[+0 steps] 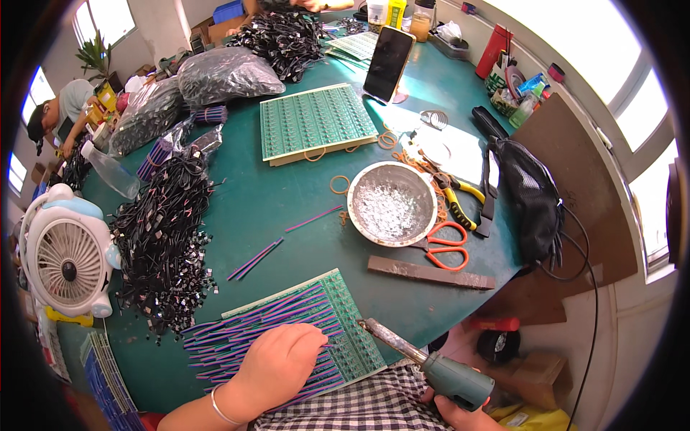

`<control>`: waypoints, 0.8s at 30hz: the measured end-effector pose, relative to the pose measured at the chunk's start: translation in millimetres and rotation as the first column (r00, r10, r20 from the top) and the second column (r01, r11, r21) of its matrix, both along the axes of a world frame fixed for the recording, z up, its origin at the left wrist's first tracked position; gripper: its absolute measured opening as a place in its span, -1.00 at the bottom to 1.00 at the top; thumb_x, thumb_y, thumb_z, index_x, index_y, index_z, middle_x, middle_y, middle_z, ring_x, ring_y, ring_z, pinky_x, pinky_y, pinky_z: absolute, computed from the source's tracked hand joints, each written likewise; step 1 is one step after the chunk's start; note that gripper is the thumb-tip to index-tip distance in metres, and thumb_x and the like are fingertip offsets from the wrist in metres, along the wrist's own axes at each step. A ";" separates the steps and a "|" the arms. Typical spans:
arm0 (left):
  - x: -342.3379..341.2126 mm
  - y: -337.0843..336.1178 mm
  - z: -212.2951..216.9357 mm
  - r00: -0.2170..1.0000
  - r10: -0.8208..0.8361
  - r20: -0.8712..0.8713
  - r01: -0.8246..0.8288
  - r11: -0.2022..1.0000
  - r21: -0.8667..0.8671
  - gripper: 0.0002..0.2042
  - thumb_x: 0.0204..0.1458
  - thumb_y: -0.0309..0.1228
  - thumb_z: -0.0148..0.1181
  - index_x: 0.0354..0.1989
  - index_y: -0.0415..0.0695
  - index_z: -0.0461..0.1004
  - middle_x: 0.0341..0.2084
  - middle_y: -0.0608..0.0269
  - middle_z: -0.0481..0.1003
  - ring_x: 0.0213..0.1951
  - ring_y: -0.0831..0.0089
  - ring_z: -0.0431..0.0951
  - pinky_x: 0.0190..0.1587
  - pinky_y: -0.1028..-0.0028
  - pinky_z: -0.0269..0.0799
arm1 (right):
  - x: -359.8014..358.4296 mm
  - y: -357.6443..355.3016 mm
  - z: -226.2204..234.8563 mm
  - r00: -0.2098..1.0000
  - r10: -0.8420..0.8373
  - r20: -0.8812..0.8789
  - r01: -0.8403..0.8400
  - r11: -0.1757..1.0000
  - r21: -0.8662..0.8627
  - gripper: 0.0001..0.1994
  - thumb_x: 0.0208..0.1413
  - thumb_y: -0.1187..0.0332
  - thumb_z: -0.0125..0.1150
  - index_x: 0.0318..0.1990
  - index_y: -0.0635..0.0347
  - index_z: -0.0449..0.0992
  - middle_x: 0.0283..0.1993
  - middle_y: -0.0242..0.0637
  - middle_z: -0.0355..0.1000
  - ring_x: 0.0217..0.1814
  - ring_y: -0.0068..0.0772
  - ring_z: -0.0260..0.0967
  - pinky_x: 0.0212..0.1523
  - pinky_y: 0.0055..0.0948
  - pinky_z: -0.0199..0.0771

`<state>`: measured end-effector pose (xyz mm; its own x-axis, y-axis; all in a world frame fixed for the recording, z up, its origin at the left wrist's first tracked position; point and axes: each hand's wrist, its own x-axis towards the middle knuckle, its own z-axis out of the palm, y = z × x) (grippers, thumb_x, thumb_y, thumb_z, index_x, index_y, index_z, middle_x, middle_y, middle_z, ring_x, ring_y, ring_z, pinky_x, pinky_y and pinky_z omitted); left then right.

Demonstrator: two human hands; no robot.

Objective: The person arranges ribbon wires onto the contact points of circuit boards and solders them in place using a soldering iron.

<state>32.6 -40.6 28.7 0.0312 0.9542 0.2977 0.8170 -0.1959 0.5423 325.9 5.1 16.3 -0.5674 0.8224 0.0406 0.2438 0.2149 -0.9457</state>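
Observation:
My left hand [284,363] is bent over a green circuit board [352,327] at the table's near edge, its fingers pinched at the end of a thin wire; the hand itself partly hides that grip. Rows of purple-and-blue wires [251,323] lie across this board and stick out to its left. At the lower right, my right hand [460,415] is wrapped around the green handle of a soldering iron [413,353]. The iron's tip points up and left, beside the board's right edge. Much of my right hand falls outside the lower edge.
A metal bowl [392,203], scissors [447,246], a brown bar [431,273] and pliers [460,201] sit at the right. Stacked circuit boards [316,122] and a phone [389,65] stand farther back. Black cables [165,237] and a fan [68,255] occupy the left. Another person [68,111] bends at far left.

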 end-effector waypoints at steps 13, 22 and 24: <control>13.5 0.3 -8.4 0.998 0.042 -0.047 -0.044 0.998 -0.042 -0.76 -0.28 -0.54 0.20 -0.35 -0.16 0.41 -0.52 0.25 0.36 -0.56 0.35 0.44 -0.58 0.45 0.37 | 4.7 -5.7 19.1 0.996 -0.075 0.043 0.082 0.978 -0.193 -0.63 -0.11 0.56 0.20 -0.08 0.32 0.34 -0.16 -0.17 0.34 -0.23 -0.39 0.34 -0.25 -0.49 0.36; 16.1 -0.5 -16.1 0.987 0.020 -0.160 -0.018 1.000 0.011 -0.72 -0.40 -0.53 0.23 -0.38 -0.15 0.46 -0.55 0.28 0.36 -0.57 0.36 0.43 -0.58 0.44 0.35 | 6.2 -8.0 2.2 0.998 -0.007 -0.055 0.004 0.998 -0.059 -0.52 -0.13 0.57 0.24 0.00 0.32 0.23 -0.12 -0.11 0.33 -0.12 -0.31 0.32 -0.14 -0.39 0.34; 15.6 -0.5 -18.2 0.987 0.018 -0.160 -0.018 1.000 0.003 -0.72 -0.40 -0.54 0.23 -0.38 -0.15 0.46 -0.55 0.27 0.36 -0.57 0.36 0.43 -0.58 0.44 0.35 | 7.9 -9.3 2.3 0.999 -0.006 -0.042 0.002 0.996 -0.089 -0.52 -0.13 0.56 0.25 0.00 0.32 0.22 -0.11 -0.10 0.33 -0.12 -0.31 0.32 -0.13 -0.39 0.34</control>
<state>48.2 -41.1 10.5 0.0618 0.9546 0.2914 0.8968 -0.1813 0.4037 333.8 -4.2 18.6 -0.5633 0.8262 -0.0090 0.2036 0.1282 -0.9706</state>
